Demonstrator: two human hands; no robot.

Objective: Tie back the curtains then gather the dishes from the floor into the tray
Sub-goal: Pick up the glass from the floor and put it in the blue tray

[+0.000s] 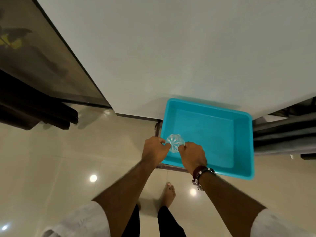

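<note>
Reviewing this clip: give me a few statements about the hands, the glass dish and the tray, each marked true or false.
1. Both hands hold the glass dish. True: the left hand and right hand pinch its opposite edges.
2. The dish lies on the floor. False: it is held over the near left corner of the blue tray.
3. The tray already holds several dishes. False: no dish shows on the tray's visible bottom.
4. A beaded bracelet is on the right wrist. True.
5. The tray is red. False: it is blue.
</note>
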